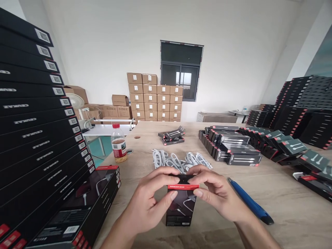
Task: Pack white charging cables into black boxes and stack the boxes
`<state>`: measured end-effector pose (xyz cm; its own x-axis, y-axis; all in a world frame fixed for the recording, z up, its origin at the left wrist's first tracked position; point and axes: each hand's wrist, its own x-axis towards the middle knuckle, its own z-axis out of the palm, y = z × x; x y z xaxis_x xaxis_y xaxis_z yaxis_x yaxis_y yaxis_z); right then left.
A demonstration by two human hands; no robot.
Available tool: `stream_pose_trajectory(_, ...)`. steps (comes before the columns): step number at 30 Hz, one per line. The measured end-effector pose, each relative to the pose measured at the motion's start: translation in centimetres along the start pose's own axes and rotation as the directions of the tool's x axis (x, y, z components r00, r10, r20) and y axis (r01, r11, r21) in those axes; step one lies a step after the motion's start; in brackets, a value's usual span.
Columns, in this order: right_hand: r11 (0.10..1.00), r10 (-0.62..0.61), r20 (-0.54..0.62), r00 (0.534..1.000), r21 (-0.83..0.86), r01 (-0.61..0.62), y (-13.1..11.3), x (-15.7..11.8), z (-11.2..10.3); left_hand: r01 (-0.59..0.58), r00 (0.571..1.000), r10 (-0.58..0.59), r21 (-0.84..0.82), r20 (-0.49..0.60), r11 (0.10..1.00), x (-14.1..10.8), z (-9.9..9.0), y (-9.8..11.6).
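A black cable box with a red edge and a printed white cable stands on the table in front of me. My left hand grips its upper left side, thumb on the front and fingers over the top. My right hand pinches the upper right corner in the same way. Both sets of fingertips lie on the black top of the box; whether its flap is fully closed is hard to see. Just behind my hands lie several coiled white cables. A blue cutter-like tool rests right of my right hand.
Tall stacks of black boxes rise at my left, with a lower stack beside them. A red-capped bottle stands behind. Small boxes lie beyond the cables; rows of packed boxes fill the right. Cartons line the wall.
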<state>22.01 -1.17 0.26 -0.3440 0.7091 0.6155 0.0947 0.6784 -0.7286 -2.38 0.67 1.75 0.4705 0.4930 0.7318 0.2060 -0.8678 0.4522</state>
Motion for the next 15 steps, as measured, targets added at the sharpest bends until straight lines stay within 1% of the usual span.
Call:
stream_pose_trajectory(2,0.999,0.026,-0.038,0.999,-0.032,-0.027,0.7,0.0,0.3,0.082,0.996,-0.084,-0.042,-0.039,0.996,0.0,0.4,-0.7)
stream_pose_trajectory(3,0.997,0.059,-0.065,0.996,-0.036,-0.061,1.2,0.1,0.6,0.133,0.988,-0.139,-0.080,-0.070,0.988,-0.1,0.6,-1.1)
stream_pose_trajectory(4,0.993,0.108,-0.081,0.991,-0.030,-0.110,1.7,0.1,0.9,0.186,0.973,-0.201,-0.133,-0.114,0.974,0.0,0.8,-1.6)
stream_pose_trajectory(5,0.985,0.168,-0.079,0.983,-0.015,-0.170,2.4,0.1,1.3,0.238,0.948,-0.271,-0.196,-0.166,0.951,0.0,1.1,-2.1)
stream_pose_trajectory(6,0.973,0.229,-0.059,0.972,0.009,-0.229,3.0,0.0,1.6,0.285,0.913,-0.345,-0.263,-0.217,0.922,0.0,1.5,-2.7)
stream_pose_trajectory(8,0.940,0.332,0.020,0.943,0.072,-0.333,4.1,-0.1,2.3,0.361,0.823,-0.483,-0.381,-0.300,0.851,0.0,2.3,-3.9)
stream_pose_trajectory(9,0.920,0.372,0.051,0.927,0.109,-0.375,4.5,-0.3,2.6,0.390,0.781,-0.536,-0.419,-0.321,0.820,-0.1,2.8,-4.6)
stream_pose_trajectory(10,0.898,0.410,0.060,0.910,0.149,-0.414,4.7,-0.4,2.8,0.403,0.751,-0.567,-0.447,-0.337,0.799,-0.2,3.4,-5.3)
stream_pose_trajectory(11,0.872,0.451,0.046,0.891,0.189,-0.451,4.9,-0.5,3.0,0.409,0.723,-0.590,-0.466,-0.359,0.785,-0.4,3.9,-6.0)
stream_pose_trajectory(12,0.845,0.495,0.007,0.869,0.230,-0.483,4.9,-0.5,3.1,0.448,0.697,-0.614,-0.443,-0.370,0.777,-0.7,4.4,-6.7)
stream_pose_trajectory(13,0.819,0.535,-0.049,0.843,0.276,-0.504,4.8,-0.4,3.3,0.512,0.678,-0.627,-0.365,-0.384,0.778,-1.1,4.8,-7.3)
stream_pose_trajectory(15,0.773,0.592,-0.177,0.786,0.399,-0.492,4.3,0.2,3.9,0.551,0.678,-0.614,-0.274,-0.404,0.788,-2.0,5.3,-8.1)
